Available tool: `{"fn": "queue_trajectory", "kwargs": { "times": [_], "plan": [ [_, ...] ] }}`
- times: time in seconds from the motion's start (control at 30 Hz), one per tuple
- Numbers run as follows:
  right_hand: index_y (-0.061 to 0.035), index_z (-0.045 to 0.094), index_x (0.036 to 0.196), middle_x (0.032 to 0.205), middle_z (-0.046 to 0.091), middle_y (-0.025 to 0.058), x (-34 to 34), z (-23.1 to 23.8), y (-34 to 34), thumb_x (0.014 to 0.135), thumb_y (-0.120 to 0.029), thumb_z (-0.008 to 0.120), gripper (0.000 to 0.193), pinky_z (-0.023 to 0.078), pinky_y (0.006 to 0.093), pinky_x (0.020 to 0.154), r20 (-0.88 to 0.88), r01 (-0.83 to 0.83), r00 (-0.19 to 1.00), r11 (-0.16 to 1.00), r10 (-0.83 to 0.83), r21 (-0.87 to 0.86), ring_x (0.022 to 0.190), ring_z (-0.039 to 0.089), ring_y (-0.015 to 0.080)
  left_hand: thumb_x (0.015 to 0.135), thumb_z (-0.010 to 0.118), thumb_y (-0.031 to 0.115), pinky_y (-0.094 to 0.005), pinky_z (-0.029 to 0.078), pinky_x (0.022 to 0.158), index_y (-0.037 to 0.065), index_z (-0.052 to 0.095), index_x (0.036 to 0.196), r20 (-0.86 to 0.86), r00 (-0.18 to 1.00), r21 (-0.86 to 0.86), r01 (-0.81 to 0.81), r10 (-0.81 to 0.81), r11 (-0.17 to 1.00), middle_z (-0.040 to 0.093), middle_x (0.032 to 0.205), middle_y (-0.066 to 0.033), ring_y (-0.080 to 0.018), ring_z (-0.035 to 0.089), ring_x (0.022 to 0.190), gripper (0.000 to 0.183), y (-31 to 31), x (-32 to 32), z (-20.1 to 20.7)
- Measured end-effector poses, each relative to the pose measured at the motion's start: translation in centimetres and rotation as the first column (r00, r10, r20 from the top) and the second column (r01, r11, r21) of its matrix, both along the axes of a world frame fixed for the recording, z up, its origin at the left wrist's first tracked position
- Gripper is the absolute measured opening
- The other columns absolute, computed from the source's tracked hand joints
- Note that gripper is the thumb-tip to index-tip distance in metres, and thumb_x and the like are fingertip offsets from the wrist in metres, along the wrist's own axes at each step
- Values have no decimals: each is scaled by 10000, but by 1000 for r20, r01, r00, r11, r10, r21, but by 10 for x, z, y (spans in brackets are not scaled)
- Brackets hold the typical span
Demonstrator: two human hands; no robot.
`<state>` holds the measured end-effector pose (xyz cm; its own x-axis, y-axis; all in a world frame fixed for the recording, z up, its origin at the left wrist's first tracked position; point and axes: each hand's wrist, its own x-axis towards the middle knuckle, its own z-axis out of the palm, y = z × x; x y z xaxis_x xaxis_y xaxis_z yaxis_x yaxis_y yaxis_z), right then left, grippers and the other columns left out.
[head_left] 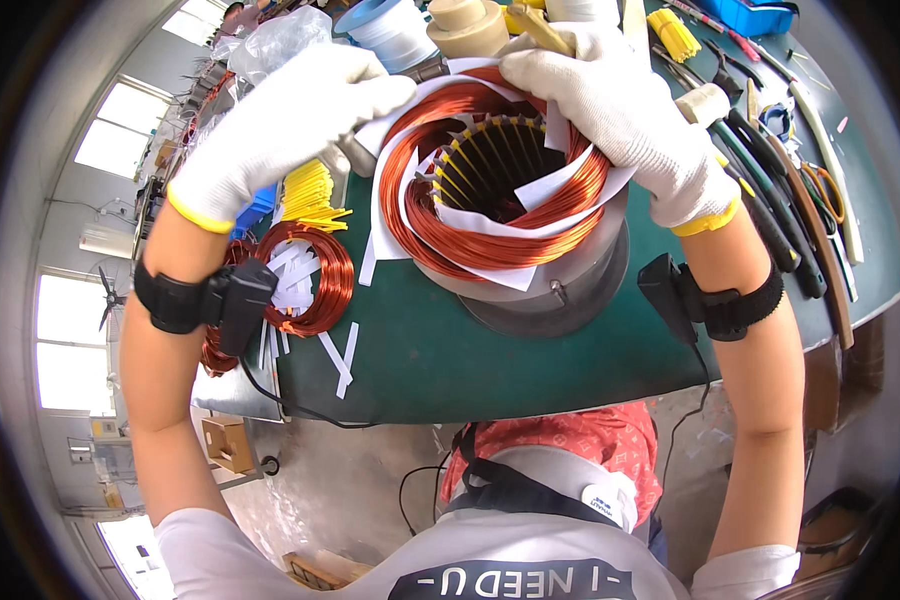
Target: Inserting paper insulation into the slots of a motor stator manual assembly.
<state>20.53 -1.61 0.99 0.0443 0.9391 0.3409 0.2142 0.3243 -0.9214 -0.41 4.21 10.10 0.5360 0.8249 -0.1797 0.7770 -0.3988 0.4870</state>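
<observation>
A motor stator (pixel 615 225) stands on the green table, its bore facing up. Thick orange-red copper wire windings (pixel 560 235) ring its top, with white insulating paper (pixel 500 276) tucked between the bundles. Yellow-edged slots line the inside. My left hand (pixel 300 110), in a white knitted glove, is closed at the stator's far left rim, fingertips against the paper. My right hand (pixel 615 105), gloved alike, rests over the far right of the windings and grips a tan wooden stick (pixel 542 30). The fingers' undersides are hidden in both hands.
Left of the stator lie a loose copper wire coil (pixel 335 285), white paper strips (pixel 340 360) and yellow sleeves (pixel 310 195). Spools (pixel 385 35) and tape rolls (pixel 465 30) stand behind. At right are a mallet (pixel 703 104), long-handled tools (pixel 770 190) and scissors (pixel 830 190).
</observation>
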Motion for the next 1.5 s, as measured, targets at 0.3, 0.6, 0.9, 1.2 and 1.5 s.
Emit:
{"fn": "queue_trajectory", "kwargs": {
  "times": [0.3, 0.6, 0.9, 1.2, 1.5],
  "plan": [
    [-5, 658, 777, 596, 611, 42, 4, 20, -5, 862, -214, 575, 240, 425, 241, 469, -47, -96, 995, 992, 92, -84, 478, 567, 119, 942, 616, 333, -191, 440, 503, 76, 585, 834, -12, 1000, -55, 19, -20, 998, 532, 682, 32, -39, 547, 584, 280, 7, -7, -6],
    [-23, 666, 1041, 737, 615, 23, 18, -9, 28, 912, -199, 610, 225, 442, 185, 553, 88, -160, 983, 986, 164, -48, 595, 560, 50, 959, 587, 175, -285, 519, 848, 12, 679, 1066, 646, 715, -483, 112, 267, 869, 688, 1022, -65, -155, 655, 921, 216, 8, -43, -58],
    [-2, 672, 842, 652, 625, 137, -31, 81, -50, 803, -294, 731, 301, 501, 333, 591, 753, 197, 539, 926, -376, 321, 611, 636, 235, 1021, 456, 227, -277, 420, 1039, 7, 530, 1339, 781, 608, -198, 460, -145, 866, 589, 1302, -107, -152, 559, 1180, 394, 52, -6, -79],
    [21, 669, 830, 710, 644, 194, -20, 38, -5, 779, -225, 664, 251, 521, 410, 666, 804, 94, 429, 905, -412, 414, 694, 663, 339, 1028, 489, 275, -285, 463, 969, -8, 562, 1291, 874, 485, -289, 550, -19, 783, 638, 1202, -68, -134, 598, 1082, 393, 31, 17, -86],
    [60, 646, 789, 560, 571, 64, -43, 35, -22, 755, -106, 641, 169, 464, 289, 541, 669, 182, 609, 896, -426, 405, 567, 578, 101, 1028, 487, 282, -230, 472, 837, 20, 627, 1184, 744, 595, -46, 498, -303, 866, 658, 1033, -21, -87, 586, 949, 335, 30, 9, -81]
  ]
}}
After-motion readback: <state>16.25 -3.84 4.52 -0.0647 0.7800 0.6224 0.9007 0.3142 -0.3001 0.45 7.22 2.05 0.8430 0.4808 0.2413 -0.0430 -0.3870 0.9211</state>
